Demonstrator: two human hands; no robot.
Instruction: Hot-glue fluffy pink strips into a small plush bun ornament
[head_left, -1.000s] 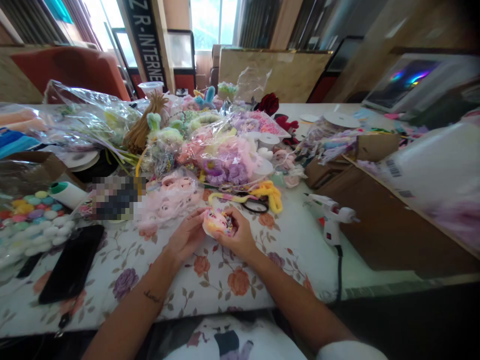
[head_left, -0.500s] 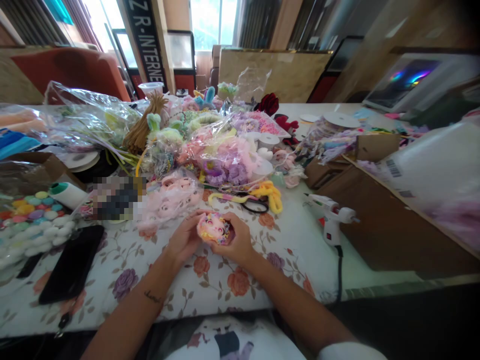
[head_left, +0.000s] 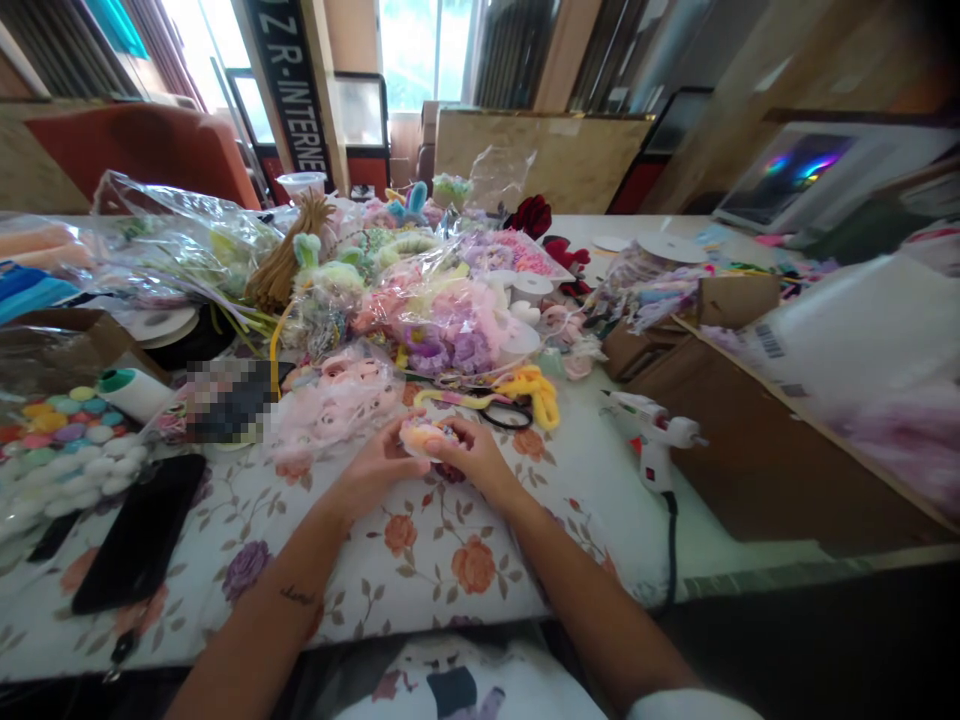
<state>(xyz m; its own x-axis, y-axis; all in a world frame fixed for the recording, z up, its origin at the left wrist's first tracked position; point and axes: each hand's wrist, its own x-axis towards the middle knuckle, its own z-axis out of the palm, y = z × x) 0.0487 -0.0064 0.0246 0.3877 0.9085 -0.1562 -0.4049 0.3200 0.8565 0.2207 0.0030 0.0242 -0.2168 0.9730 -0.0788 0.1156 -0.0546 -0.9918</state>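
Between both hands, just above the flowered tablecloth (head_left: 360,590), is a small round doll-face ornament (head_left: 426,438) with a colourful trim. It is tilted, so the face that showed earlier is mostly turned from view. My left hand (head_left: 379,465) grips its left side, with the thumb along the lower edge. On the opposite side my right hand (head_left: 481,462) has its fingers closed round it, thumb across the front. Just beyond the hands lie yellow fuzzy stems (head_left: 538,392) and black-handled scissors (head_left: 510,412). A clear bag of pink doll faces (head_left: 345,395) lies to the left.
A white glue gun (head_left: 656,440) with a black cord stands at the right, beside a cardboard box (head_left: 720,440). At the left are a black phone (head_left: 142,535) and a bag of coloured pompoms (head_left: 82,450). Bagged craft supplies (head_left: 450,300) heap up behind.
The doll-face ornament has tipped over in my hands, so its face no longer points up at me. My fingers have shifted round its edge. The view has moved slightly.
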